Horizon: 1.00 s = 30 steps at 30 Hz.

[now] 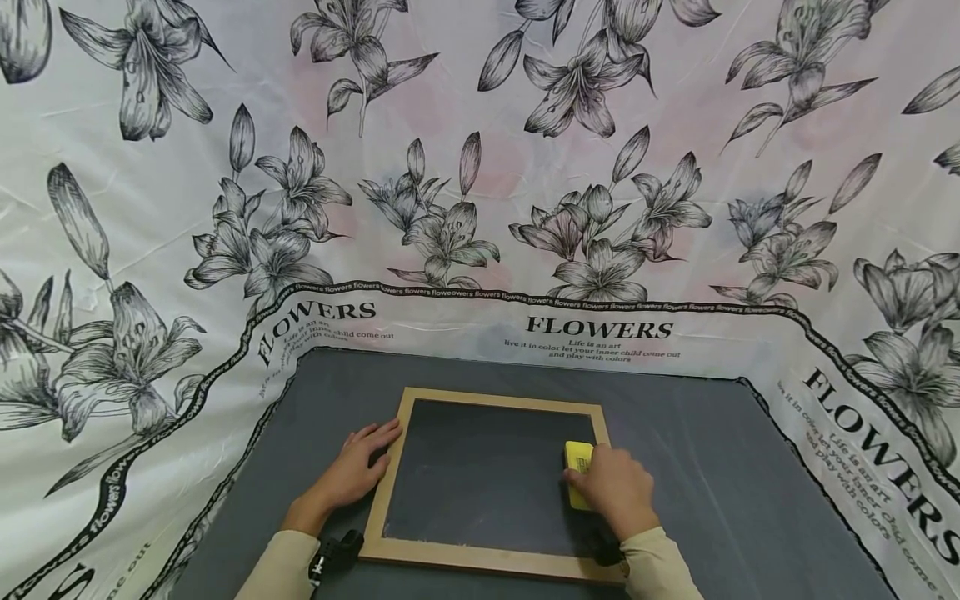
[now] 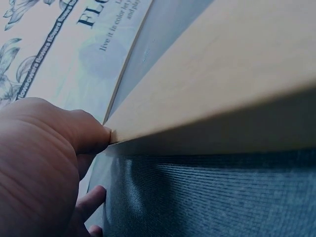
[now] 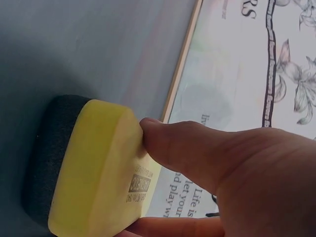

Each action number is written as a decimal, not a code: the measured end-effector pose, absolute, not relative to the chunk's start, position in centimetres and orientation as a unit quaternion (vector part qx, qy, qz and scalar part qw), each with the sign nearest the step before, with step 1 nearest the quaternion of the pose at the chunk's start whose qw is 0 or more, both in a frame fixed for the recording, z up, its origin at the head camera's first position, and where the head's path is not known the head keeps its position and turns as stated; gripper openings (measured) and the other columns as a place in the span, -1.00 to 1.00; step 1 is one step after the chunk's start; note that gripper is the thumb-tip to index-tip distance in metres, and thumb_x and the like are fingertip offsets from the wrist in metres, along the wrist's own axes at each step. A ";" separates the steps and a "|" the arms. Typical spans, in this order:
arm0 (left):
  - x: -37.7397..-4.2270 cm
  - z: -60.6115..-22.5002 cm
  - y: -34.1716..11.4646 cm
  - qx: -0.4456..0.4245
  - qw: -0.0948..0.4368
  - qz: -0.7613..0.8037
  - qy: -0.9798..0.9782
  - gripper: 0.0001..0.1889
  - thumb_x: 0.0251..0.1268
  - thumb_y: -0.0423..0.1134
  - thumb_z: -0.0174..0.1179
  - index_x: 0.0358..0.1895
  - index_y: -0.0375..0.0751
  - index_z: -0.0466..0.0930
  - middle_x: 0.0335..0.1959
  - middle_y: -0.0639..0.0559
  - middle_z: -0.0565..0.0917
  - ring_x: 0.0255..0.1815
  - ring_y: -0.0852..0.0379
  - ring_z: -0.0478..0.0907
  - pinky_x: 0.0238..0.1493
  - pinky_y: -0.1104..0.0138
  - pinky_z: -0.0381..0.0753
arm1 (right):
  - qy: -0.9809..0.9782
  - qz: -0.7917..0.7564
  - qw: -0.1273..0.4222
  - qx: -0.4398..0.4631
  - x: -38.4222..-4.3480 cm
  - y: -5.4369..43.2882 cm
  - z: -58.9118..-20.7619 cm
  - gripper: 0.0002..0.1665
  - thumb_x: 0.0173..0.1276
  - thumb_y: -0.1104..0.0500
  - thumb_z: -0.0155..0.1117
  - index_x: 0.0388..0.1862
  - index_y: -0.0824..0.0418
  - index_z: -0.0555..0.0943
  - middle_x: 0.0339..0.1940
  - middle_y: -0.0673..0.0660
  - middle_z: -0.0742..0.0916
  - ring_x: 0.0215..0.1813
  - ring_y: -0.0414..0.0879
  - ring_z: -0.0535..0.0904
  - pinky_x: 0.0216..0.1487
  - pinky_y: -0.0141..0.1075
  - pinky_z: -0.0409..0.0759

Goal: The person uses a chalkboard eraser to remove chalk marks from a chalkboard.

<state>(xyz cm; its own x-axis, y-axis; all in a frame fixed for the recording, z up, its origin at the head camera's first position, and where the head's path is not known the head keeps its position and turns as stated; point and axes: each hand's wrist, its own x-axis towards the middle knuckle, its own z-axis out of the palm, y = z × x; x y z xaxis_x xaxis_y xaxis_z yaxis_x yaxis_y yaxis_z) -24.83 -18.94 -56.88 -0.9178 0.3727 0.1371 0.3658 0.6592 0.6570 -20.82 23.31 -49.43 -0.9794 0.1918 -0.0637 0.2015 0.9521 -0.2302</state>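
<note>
A small chalkboard [image 1: 480, 475] with a light wooden frame [image 1: 495, 552] lies flat on the grey surface. My right hand [image 1: 617, 490] grips a yellow board eraser [image 1: 579, 460] near the board's right side. In the right wrist view the thumb presses on the eraser [image 3: 94, 163], whose dark felt pad [image 3: 54, 158] faces the board; other fingers show at its far side. My left hand [image 1: 354, 468] rests against the frame's left edge with its fingers extended. In the left wrist view its thumb touches the wooden frame [image 2: 207, 74], while the other fingers reach below.
A white cloth [image 1: 450, 50] printed with black flowers and lettering rises behind and at both sides of the grey surface [image 1: 697, 467]. Dark wrist straps [image 1: 337, 554] sit at the cuffs. Faint chalk traces show along the board's lower edge.
</note>
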 end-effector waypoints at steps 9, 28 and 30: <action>-24.6 -56.8 -18.9 0.202 0.011 0.361 0.910 -0.44 0.67 -0.40 0.12 0.65 -0.30 0.41 0.74 -0.22 0.31 0.75 -0.52 0.09 0.65 -0.54 -0.19 | 0.985 -0.124 0.026 0.120 -20.7 24.7 -49.6 -0.25 0.29 -0.25 0.59 -0.05 0.43 0.69 -0.42 0.22 0.67 -0.39 0.11 0.61 -0.42 -0.02 0.62; -24.7 -56.4 -18.8 0.196 0.015 0.358 0.913 -0.44 0.66 -0.41 0.14 0.64 -0.29 0.43 0.73 -0.21 0.34 0.75 -0.51 0.10 0.66 -0.53 -0.17 | 0.993 -0.098 -0.026 0.058 -20.8 22.5 -50.2 -0.53 0.35 -0.10 0.56 -0.38 0.30 0.70 -0.54 0.15 0.63 -0.51 0.05 0.56 -0.53 -0.09 0.55; -24.7 -56.4 -18.8 0.196 0.015 0.358 0.913 -0.44 0.66 -0.41 0.14 0.64 -0.29 0.43 0.73 -0.22 0.35 0.75 -0.51 0.10 0.66 -0.53 -0.16 | 0.993 -0.096 -0.034 0.051 -20.9 22.1 -50.2 -0.56 0.35 -0.08 0.55 -0.36 0.31 0.71 -0.54 0.16 0.64 -0.51 0.05 0.56 -0.53 -0.08 0.55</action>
